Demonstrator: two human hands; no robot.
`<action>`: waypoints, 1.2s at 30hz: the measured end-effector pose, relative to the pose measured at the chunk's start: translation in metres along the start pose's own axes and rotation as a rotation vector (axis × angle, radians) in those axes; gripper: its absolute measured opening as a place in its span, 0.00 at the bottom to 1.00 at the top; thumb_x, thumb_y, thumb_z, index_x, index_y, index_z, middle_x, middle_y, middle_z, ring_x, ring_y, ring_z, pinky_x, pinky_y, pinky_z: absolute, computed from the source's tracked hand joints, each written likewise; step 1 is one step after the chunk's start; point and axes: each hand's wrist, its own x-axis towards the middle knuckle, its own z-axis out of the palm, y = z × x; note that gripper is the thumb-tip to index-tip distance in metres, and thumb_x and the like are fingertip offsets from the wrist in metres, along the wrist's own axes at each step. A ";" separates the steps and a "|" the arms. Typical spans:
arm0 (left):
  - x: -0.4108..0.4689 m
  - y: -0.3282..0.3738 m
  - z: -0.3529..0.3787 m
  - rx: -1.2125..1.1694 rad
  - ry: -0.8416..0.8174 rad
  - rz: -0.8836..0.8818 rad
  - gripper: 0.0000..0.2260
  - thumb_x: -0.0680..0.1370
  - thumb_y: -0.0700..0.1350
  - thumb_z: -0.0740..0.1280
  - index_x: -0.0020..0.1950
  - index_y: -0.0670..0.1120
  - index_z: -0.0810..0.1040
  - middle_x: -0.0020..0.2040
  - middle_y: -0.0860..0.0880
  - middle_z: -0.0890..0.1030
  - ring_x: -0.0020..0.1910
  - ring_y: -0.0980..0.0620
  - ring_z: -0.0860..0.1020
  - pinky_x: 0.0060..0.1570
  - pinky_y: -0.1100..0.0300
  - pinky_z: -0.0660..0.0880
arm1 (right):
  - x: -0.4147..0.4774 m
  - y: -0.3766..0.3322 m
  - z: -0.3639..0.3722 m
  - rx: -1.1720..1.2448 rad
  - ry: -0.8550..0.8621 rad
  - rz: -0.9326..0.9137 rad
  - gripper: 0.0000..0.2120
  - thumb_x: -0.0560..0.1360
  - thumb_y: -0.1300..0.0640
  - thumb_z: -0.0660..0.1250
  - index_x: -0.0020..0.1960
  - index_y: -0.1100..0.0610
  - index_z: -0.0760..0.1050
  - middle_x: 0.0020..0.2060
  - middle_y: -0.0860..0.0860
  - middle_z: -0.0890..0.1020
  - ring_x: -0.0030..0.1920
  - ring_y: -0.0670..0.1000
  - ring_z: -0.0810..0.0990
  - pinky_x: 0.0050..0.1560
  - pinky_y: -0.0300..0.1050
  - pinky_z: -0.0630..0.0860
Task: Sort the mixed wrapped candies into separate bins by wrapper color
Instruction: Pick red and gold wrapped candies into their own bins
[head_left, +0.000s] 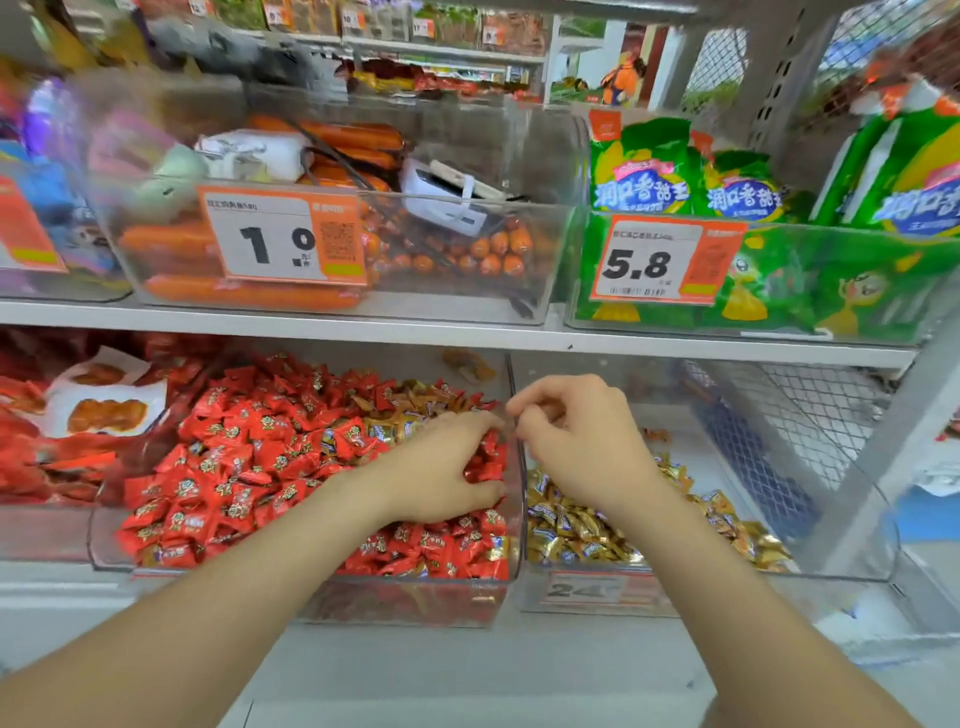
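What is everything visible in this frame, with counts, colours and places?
left lower bin: one, clear, lower shelf
right lower bin: one, clear, beside it
red-wrapped candies: many, red, left lower bin
gold-wrapped candies: many, gold, right lower bin; some mixed in at the back of the left one
sausages: many, orange, upper middle bin
white device: one, white, on the sausages
green snack packs: several, green and yellow, upper right bin
price tags: three readable, orange and white, on bin fronts
red packets: several, red, lower left
left hand: fingers and thumb curled round red-wrapped candies
right hand: fingertips pinched over the bins' shared edge; contents unclear
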 end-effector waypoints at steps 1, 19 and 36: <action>0.000 -0.002 0.000 0.021 -0.017 0.014 0.28 0.80 0.57 0.70 0.77 0.51 0.68 0.68 0.53 0.74 0.67 0.51 0.73 0.67 0.56 0.69 | 0.003 0.001 0.000 0.009 0.011 0.014 0.13 0.77 0.60 0.64 0.45 0.47 0.85 0.31 0.47 0.85 0.33 0.43 0.82 0.38 0.38 0.78; -0.094 -0.014 -0.063 0.260 0.154 -0.057 0.11 0.77 0.61 0.60 0.57 0.61 0.71 0.58 0.59 0.70 0.61 0.52 0.65 0.65 0.45 0.66 | -0.009 -0.013 0.043 -0.471 -0.546 -0.516 0.27 0.70 0.38 0.77 0.66 0.42 0.76 0.54 0.43 0.81 0.55 0.46 0.78 0.58 0.48 0.77; -0.090 -0.069 -0.056 0.573 0.051 -0.193 0.30 0.80 0.66 0.62 0.79 0.56 0.62 0.77 0.53 0.64 0.74 0.45 0.64 0.73 0.34 0.59 | 0.039 -0.022 0.090 -0.699 -0.281 -0.559 0.23 0.81 0.52 0.66 0.73 0.43 0.63 0.59 0.52 0.75 0.54 0.60 0.81 0.40 0.51 0.71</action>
